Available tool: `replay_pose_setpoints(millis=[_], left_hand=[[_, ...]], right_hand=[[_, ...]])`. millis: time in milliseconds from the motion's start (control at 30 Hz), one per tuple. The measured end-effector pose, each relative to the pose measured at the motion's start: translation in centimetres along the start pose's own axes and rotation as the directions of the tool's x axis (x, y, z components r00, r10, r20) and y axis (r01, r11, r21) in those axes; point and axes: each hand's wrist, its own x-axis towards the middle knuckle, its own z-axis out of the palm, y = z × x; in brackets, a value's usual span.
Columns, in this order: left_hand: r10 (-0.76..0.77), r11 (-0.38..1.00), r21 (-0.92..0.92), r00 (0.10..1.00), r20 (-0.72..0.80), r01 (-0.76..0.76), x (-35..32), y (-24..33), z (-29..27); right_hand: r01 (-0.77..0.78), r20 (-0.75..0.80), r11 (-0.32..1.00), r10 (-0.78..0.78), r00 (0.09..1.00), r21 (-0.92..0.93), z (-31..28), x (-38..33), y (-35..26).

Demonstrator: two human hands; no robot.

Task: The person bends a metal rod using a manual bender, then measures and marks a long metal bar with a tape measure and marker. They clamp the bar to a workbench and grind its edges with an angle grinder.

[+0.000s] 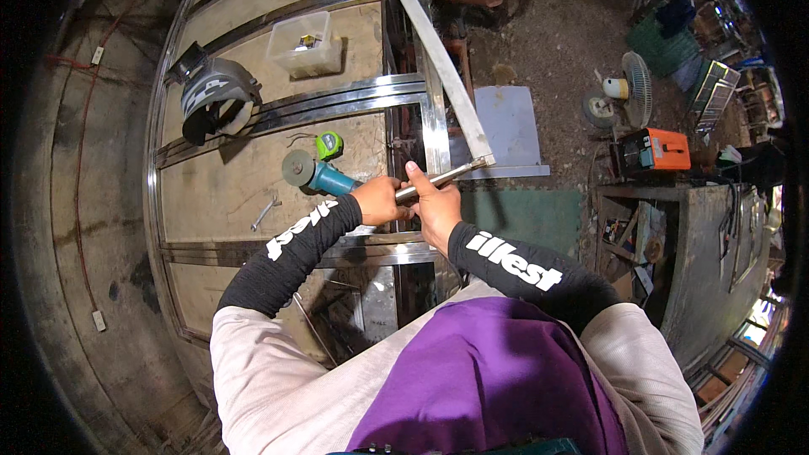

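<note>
Both my hands are closed on a slim silver metal rod (451, 175), held slantwise in front of me over the edge of a metal frame. My left hand (379, 200) wraps its lower end, and my right hand (436, 209) grips beside it with the thumb raised along it. The rod's far tip meets, or overlaps, the end of a long pale flat bar (438, 55); whether they are joined I cannot tell. Just left of my left hand lies a teal angle grinder (333, 179), its rear end hidden by the hand. A green tape measure (329, 145) sits behind it.
Shiny metal frame bars (337, 99) cross the board surface. On it are a wrench (266, 214), a clear plastic box (305, 44) and a dark welding mask (217, 97). To the right stand a fan (634, 88), an orange machine (656, 152) and a grey cabinet (708, 261).
</note>
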Motion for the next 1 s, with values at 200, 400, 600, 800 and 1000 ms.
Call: replay_pose_setpoints(millis=[200,400,600,800,1000], left_hand=[[-0.035,0.999,0.015,0.999,0.012,0.035,1.4,-0.9,1.1],[-0.014,0.997,-0.077,0.999,-0.041,0.01,2.4,-1.7,2.8],[0.002,0.992,-0.122,0.994,-0.113,-0.016,3.1,-2.2,4.0],[-0.056,0.99,-0.138,0.984,-0.169,0.033,3.6,-2.2,5.0],[-0.02,0.996,-0.091,0.976,-0.217,0.0,2.8,-2.0,4.8]], right_hand=[[-0.032,-0.035,0.999,0.031,0.999,-0.032,-0.3,0.6,-0.2],[0.026,-0.079,1.0,-0.027,0.996,-0.016,-1.0,1.4,0.3],[0.071,-0.129,0.996,-0.076,0.989,-0.045,-1.6,2.4,1.2],[-0.064,-0.135,0.997,0.058,0.989,-0.041,-0.8,0.9,-1.0],[-0.01,-0.136,0.997,0.0,0.991,-0.073,-1.7,2.4,0.9]])
